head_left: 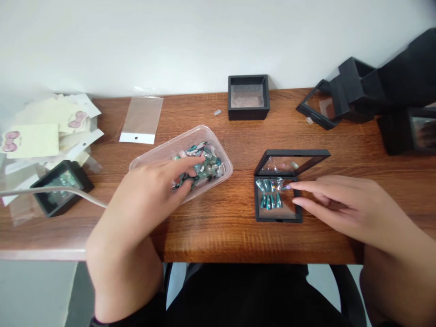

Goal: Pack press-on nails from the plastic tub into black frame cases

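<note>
My left hand reaches into a clear plastic tray of teal and silver press-on nails; its fingers curl among the nails, and I cannot see whether they pinch one. My right hand lies to the right of an open black display box, fingers stretched out, the index fingertip touching a nail at the right end of the row inside. Several teal nails sit in rows in that box. Its clear-windowed lid stands raised behind.
An empty black box stands at the back by the wall. More black frames and boxes pile at the back right. A black box holding nails, cream cards, a clear bag and a grey cable lie left.
</note>
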Demonstrator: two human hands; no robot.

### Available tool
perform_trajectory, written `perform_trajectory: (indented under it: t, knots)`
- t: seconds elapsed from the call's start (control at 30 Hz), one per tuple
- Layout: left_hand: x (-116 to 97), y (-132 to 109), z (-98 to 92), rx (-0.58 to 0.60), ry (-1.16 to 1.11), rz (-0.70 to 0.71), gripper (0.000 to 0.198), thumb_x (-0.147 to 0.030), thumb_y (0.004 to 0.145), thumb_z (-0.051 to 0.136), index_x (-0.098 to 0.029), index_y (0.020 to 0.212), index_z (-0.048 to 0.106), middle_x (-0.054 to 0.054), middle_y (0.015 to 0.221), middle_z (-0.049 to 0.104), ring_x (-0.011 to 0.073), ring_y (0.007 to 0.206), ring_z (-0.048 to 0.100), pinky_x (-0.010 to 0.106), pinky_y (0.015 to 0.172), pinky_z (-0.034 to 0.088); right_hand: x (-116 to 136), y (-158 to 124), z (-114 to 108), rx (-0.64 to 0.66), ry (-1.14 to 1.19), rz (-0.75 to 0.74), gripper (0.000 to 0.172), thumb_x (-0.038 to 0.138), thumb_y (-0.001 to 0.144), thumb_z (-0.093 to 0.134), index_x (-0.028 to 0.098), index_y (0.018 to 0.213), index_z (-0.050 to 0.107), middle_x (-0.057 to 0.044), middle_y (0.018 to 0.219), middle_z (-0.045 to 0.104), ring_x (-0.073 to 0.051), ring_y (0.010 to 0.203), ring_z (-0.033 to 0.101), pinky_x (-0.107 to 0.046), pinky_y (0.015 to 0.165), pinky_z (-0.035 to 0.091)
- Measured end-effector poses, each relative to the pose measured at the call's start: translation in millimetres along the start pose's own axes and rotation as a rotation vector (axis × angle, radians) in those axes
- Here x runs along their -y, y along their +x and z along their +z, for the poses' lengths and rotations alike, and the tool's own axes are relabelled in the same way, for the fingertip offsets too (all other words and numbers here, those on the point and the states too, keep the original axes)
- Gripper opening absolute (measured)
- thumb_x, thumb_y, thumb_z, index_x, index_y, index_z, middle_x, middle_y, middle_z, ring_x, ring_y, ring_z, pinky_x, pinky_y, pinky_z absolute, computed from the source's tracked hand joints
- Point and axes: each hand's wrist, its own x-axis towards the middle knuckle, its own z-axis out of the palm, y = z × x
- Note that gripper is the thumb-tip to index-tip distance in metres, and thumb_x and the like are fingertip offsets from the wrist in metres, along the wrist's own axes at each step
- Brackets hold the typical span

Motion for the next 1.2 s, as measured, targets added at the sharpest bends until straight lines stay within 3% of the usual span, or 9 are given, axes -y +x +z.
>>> perform_trajectory:
  t: [0.27,0.43,0.6,0.77,0.97,1.2]
  knots:
    - [-2.5,0.0,-8.2,-0.140,-0.131,-0.020,0.027,-0.034,0.094,0.056,-0.031,0.118,0.068,0.000,0.113,0.075,0.0236,0.096,0.073,0.038,0.079,0.060,0.2,-0.9,-1.5,-0.013,-0.013,-0.027,0.022,0.030,0.096,0.060,0.024,0.116,0.067,0.001,0.078,0.070,-0.014,0.067,0.066,-0.030,0.063,0.050]
    - [-2.9,-0.3,-10.2,-0.258,-0.175,0.071,0.014,-0.029,0.092,0.061,-0.032,0.100,0.072,-0.002,0.104,0.076,0.0213,0.096,0.072,0.039,0.082,0.060,1.2,-0.7,-1.4,-0.007,-0.010,-0.019,0.022,0.030,0.096,0.061,0.026,0.116,0.067,0.001,0.082,0.072,-0.015,0.068,0.067,-0.030,0.063,0.051]
    - [-1.8,-3.4,-10.2,-0.321,-0.167,0.164,0.020,-0.018,0.089,0.068,-0.036,0.097,0.071,-0.005,0.100,0.076,0.0189,0.091,0.071,0.040,0.081,0.060,1.0,-3.0,-1.6,-0.003,-0.011,-0.004,0.024,0.031,0.095,0.061,0.026,0.117,0.067,0.001,0.080,0.071,-0.015,0.069,0.067,-0.030,0.064,0.050]
    - [-1.1,-9.2,-7.3,-0.407,-0.130,0.182,0.043,-0.013,0.086,0.070,-0.042,0.118,0.065,-0.006,0.110,0.075,0.0194,0.096,0.072,0.040,0.083,0.061,0.9,-3.1,-1.5,-0.010,0.001,0.005,0.024,0.032,0.095,0.061,0.027,0.117,0.069,0.001,0.079,0.070,-0.016,0.069,0.068,-0.030,0.064,0.051]
    - [-6.4,-9.8,-6.4,-0.456,-0.116,0.174,0.079,-0.005,0.083,0.070,-0.041,0.148,0.042,-0.005,0.109,0.073,0.0182,0.093,0.070,0.039,0.086,0.060,-0.4,-2.5,-0.3,0.003,-0.015,-0.001,0.024,0.033,0.096,0.060,0.026,0.117,0.068,0.000,0.079,0.070,-0.016,0.069,0.067,-0.030,0.063,0.050]
    - [-5.1,-10.3,-8.2,-0.460,-0.135,0.207,0.080,-0.003,0.080,0.070,-0.038,0.147,0.045,-0.002,0.105,0.071,0.0205,0.092,0.068,0.041,0.084,0.059,-1.0,-1.7,0.9,-0.005,-0.026,0.011,0.023,0.033,0.095,0.060,0.025,0.115,0.069,0.000,0.077,0.070,-0.017,0.068,0.067,-0.031,0.061,0.049]
